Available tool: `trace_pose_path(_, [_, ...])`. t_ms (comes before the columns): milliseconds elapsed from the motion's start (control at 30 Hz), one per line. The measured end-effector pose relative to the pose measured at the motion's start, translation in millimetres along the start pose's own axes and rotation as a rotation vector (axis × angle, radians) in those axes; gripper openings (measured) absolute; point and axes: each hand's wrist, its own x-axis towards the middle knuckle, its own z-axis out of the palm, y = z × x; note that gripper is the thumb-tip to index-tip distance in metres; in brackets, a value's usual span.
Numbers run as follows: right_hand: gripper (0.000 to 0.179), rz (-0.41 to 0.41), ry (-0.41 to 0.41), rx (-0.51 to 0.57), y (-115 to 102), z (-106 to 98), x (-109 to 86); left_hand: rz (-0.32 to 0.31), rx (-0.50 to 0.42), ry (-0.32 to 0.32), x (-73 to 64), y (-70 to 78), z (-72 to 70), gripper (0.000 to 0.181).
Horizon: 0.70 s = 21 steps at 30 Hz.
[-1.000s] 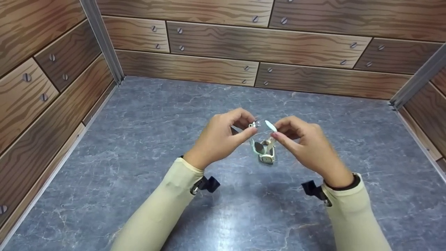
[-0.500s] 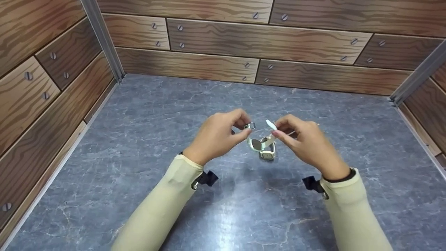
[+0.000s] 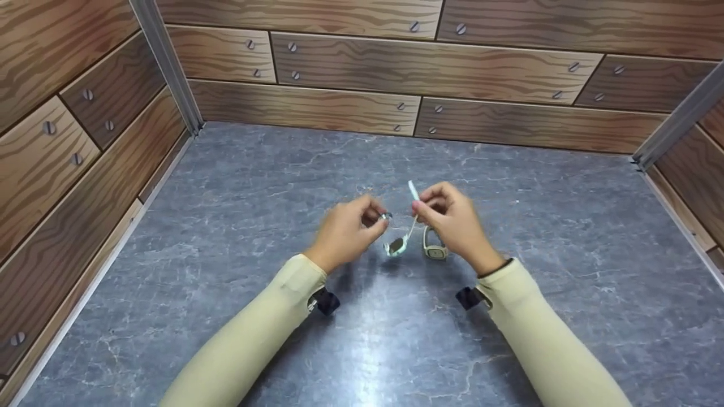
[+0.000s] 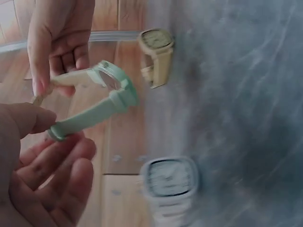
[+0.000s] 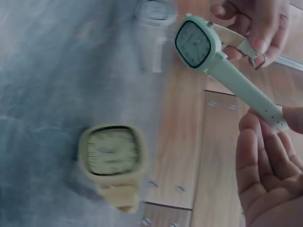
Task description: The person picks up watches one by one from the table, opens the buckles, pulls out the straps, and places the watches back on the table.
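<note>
A mint-green wristwatch (image 3: 397, 246) hangs between my two hands above the table, its strap undone. My left hand (image 3: 349, 230) pinches the short strap end beside the metal buckle (image 5: 258, 60). With thumb and fingertips, my right hand (image 3: 452, 219) grips the long strap end (image 5: 274, 118), where small holes show. The green watch's square dial (image 5: 193, 43) faces the right wrist camera. Below and to the right, close to my right hand, a beige wristwatch (image 3: 435, 252) stands on the table. A whitish wristwatch (image 4: 170, 178) appears blurred in both wrist views, nearer my left hand; the left hand hides it in the head view.
The grey-blue marbled tabletop (image 3: 271, 186) stretches out around the hands. Wood-patterned panels (image 3: 350, 62) wall it at the back and both sides, with metal posts (image 3: 169, 68) at the corners.
Both hands have shifted left, carrying the green watch away from in front of the beige one. The right hand moved farther, and the strap end it holds now points more upright.
</note>
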Motion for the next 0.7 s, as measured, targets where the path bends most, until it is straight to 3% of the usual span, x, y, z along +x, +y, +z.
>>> trace_pose_path(167, [0.014, 0.054, -0.054, -0.156, 11.9, 9.0, 8.1, -0.114, 0.063, -0.088, 8.3, -7.8, 13.1, 0.014])
trace_pose_path(367, [0.017, 0.107, -0.12, -0.352, 21.0, 17.4, 16.4, -0.185, 0.134, -0.134, 23.2, -13.2, 21.8, 0.011])
trace_pose_path(533, [0.017, 0.12, -0.146, -0.505, 27.1, 20.9, 21.2, -0.189, 0.149, -0.132, 36.2, -20.8, 25.9, 0.008])
trace_pose_path(700, [0.017, 0.091, -0.139, -0.631, 30.5, 25.9, 30.0, -0.178, 0.2, -0.07, 47.3, -34.6, 27.3, 0.008])
